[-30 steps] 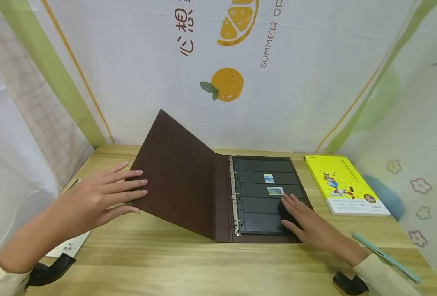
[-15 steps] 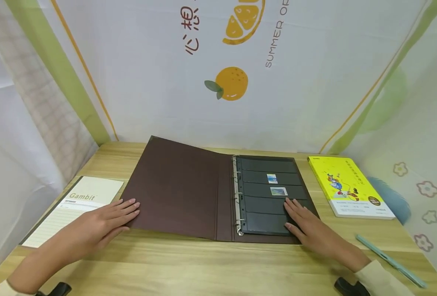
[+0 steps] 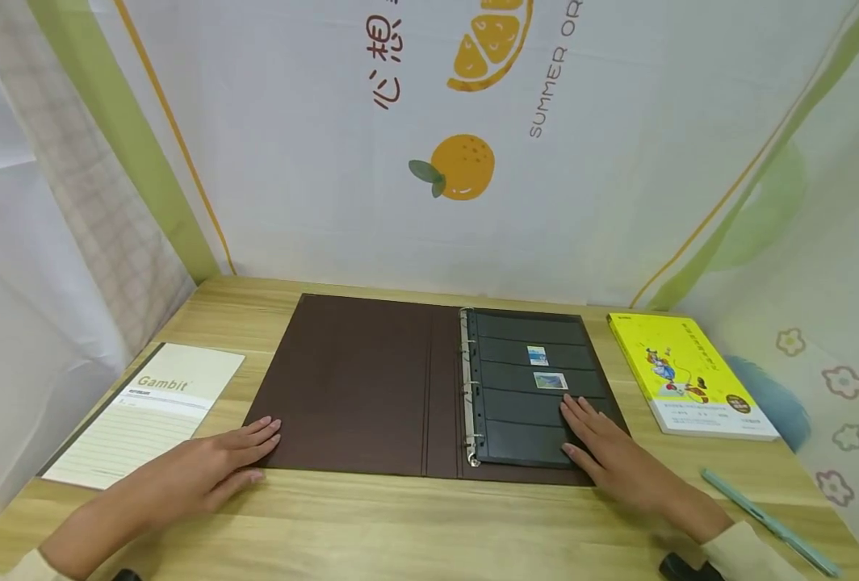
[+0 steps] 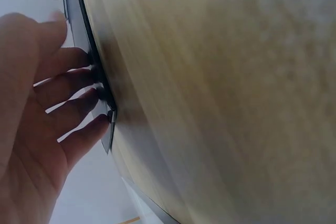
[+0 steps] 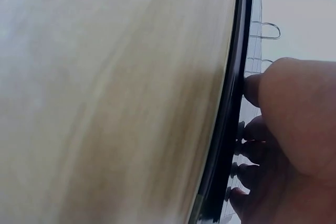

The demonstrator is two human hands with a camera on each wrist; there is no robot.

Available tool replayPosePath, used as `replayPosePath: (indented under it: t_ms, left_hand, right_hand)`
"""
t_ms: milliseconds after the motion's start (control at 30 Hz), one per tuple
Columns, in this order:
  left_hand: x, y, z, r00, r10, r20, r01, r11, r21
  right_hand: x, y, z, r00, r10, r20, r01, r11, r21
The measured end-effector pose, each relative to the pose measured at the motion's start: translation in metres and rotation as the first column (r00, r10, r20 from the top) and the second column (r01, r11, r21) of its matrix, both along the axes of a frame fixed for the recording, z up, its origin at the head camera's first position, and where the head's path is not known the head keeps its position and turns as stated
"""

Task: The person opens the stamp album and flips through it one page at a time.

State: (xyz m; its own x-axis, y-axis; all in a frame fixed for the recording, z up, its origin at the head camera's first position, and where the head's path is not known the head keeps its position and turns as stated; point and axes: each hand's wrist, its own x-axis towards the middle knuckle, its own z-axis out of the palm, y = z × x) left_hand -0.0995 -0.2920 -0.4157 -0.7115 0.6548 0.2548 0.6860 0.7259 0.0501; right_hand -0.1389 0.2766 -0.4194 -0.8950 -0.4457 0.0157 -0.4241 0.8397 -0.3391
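A dark brown ring binder (image 3: 349, 379) lies open and flat on the wooden table. On its right side are metal rings (image 3: 467, 387) and a black stock page (image 3: 527, 440) with clear strip pockets. Two small stamps show there: a blue-and-white stamp (image 3: 538, 356) and, just below it, a greenish stamp (image 3: 550, 381). My left hand (image 3: 204, 476) rests its extended fingertips on the lower left corner of the cover. My right hand (image 3: 611, 452) rests with straight fingers on the lower right of the black page. Nothing is held in either hand.
To the left lies a cream notebook (image 3: 161, 403) marked "Gambit", partly behind the left forearm. A yellow book (image 3: 680, 363) sits right of the binder, with a pale green pen-like stick (image 3: 771, 520) nearer the front. A printed white curtain (image 3: 313, 202) hangs behind the table (image 3: 371, 524).
The binder's front cover, raised and tilted a second ago, has come down flat to the left, with the left hand lowering alongside it. The right hand has stayed on the page.
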Motion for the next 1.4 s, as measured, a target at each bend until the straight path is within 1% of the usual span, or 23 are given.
replayPosePath:
  t_ms: [200, 333, 400, 467, 533, 600, 667, 733, 800, 900, 967, 1033, 1133, 1200, 1267, 1333, 1400]
  left_hand:
    - [0.000, 0.008, 0.005, 0.997, 0.030, 0.065, -0.029, 0.999, -0.019]
    - [0.000, 0.011, 0.007, 0.996, 0.049, 0.067, -0.047, 0.998, -0.041]
    - [0.001, 0.011, 0.008, 0.996, 0.066, 0.061, -0.063, 0.997, -0.050]
    - [0.002, 0.011, 0.009, 0.995, 0.084, 0.048, -0.082, 0.995, -0.057]
    - [0.004, 0.011, 0.008, 0.994, 0.106, 0.027, -0.105, 0.993, -0.058]
    - [0.006, 0.010, 0.007, 0.993, 0.116, -0.013, -0.116, 0.992, -0.049]
    - [0.008, 0.009, 0.005, 0.991, 0.114, -0.066, -0.116, 0.993, -0.027]
    - [0.009, 0.008, 0.003, 0.989, 0.090, -0.114, -0.091, 0.996, -0.002]
    - [0.009, 0.010, 0.003, 0.987, 0.055, -0.154, -0.054, 0.998, 0.011]
    - [0.009, 0.015, 0.007, 0.983, 0.007, -0.183, -0.007, 1.000, 0.000]
    - [0.007, 0.022, 0.011, 0.981, -0.024, -0.194, 0.020, 1.000, -0.018]
    - [0.002, 0.032, 0.014, 0.976, -0.065, -0.206, 0.058, 0.997, -0.041]
    - [-0.011, 0.053, 0.018, 0.966, -0.154, -0.209, 0.137, 0.986, -0.094]
    - [-0.021, 0.069, 0.020, 0.962, -0.208, -0.177, 0.184, 0.972, -0.143]
    - [-0.030, 0.083, 0.023, 0.963, -0.241, -0.120, 0.216, 0.957, -0.191]
    - [-0.038, 0.095, 0.024, 0.967, -0.251, -0.036, 0.238, 0.947, -0.217]
    - [-0.044, 0.103, 0.024, 0.969, -0.242, 0.042, 0.246, 0.943, -0.223]
  right_hand:
    - [0.002, 0.006, -0.005, 1.000, -0.012, -0.012, 0.012, 1.000, 0.011]
    - [0.000, 0.008, 0.002, 1.000, -0.012, 0.002, 0.012, 0.999, 0.036]
    - [-0.005, 0.008, 0.010, 1.000, 0.004, 0.001, -0.004, 0.999, 0.043]
    - [-0.015, 0.011, 0.022, 1.000, 0.028, -0.012, -0.027, 0.998, 0.056]
    - [-0.030, 0.015, 0.035, 0.999, 0.040, 0.000, -0.039, 0.998, 0.047]
    - [-0.050, 0.019, 0.050, 0.999, 0.032, 0.023, -0.033, 0.998, 0.051]
    - [-0.073, 0.024, 0.060, 0.999, 0.022, 0.043, -0.024, 0.999, 0.048]
    - [-0.099, 0.027, 0.066, 0.997, 0.003, 0.072, -0.007, 0.998, 0.060]
    - [-0.122, 0.031, 0.066, 0.996, -0.014, 0.091, 0.007, 0.997, 0.082]
    - [-0.150, 0.036, 0.063, 0.990, -0.045, 0.133, 0.030, 0.993, 0.110]
    - [-0.161, 0.039, 0.059, 0.985, -0.070, 0.158, 0.052, 0.992, 0.113]
    - [-0.169, 0.039, 0.057, 0.980, -0.091, 0.178, 0.073, 0.992, 0.105]
    - [-0.176, 0.037, 0.053, 0.974, -0.120, 0.195, 0.100, 0.989, 0.107]
    - [-0.180, 0.034, 0.051, 0.970, -0.136, 0.201, 0.115, 0.987, 0.113]
    - [-0.182, 0.031, 0.049, 0.967, -0.155, 0.202, 0.133, 0.984, 0.121]
    - [-0.185, 0.027, 0.047, 0.965, -0.169, 0.200, 0.146, 0.982, 0.123]
    - [-0.186, 0.023, 0.044, 0.965, -0.177, 0.195, 0.156, 0.980, 0.122]
